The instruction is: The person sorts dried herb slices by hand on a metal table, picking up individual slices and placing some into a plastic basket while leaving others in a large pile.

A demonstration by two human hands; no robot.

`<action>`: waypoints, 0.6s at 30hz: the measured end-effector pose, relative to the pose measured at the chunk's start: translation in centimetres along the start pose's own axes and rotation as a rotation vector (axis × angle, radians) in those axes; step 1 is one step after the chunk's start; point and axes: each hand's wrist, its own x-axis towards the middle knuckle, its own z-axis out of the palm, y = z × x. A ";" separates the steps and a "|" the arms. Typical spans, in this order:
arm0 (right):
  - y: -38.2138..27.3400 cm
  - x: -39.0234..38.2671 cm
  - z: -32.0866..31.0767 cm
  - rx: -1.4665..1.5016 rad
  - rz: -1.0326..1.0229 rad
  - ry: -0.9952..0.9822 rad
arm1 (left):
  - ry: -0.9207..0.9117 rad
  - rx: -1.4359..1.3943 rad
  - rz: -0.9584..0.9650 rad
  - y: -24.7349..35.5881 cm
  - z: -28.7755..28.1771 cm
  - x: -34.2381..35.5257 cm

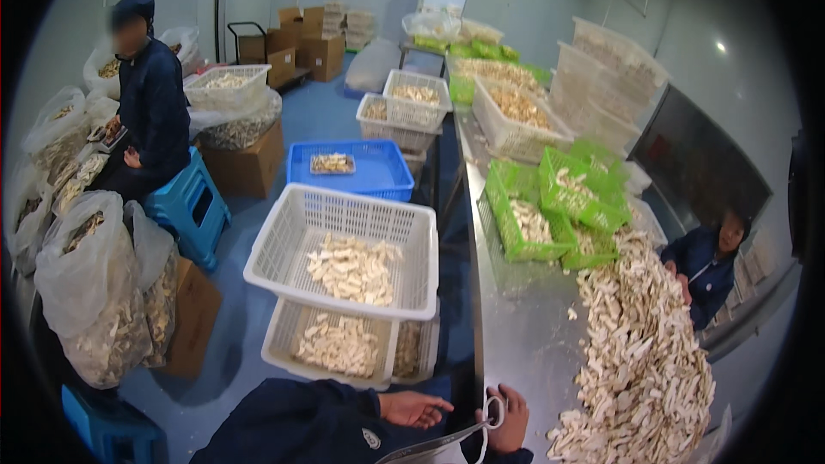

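Observation:
My left hand (415, 409) is held before my body by the steel table's near edge, fingers stretched out and nothing in them. At the table edge is my right hand (510, 423), its fingers curled; what they hold, if anything, is hidden. A white cord loop (493, 413) crosses in front of it, joined to a dark flat thing (434, 445) low in the view. To the right, a long heap of pale sliced dried mushrooms (640, 361) covers the steel table (524, 318). Left of the table, a white basket (344, 198) with mushroom slices (352, 269) rests on another white basket (279, 348).
Green baskets (516, 236) and stacked white crates (601, 77) stand along the table. A blue tray (378, 176) holds a small pack. One co-worker (150, 103) sits left among filled bags (94, 292); another (709, 266) is across the table. Cardboard boxes (322, 56) are behind.

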 end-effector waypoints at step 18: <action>-0.9 0.7 -0.6 0.033 0.013 0.029 | -0.067 0.974 1.424 29.8 27.0 -31.4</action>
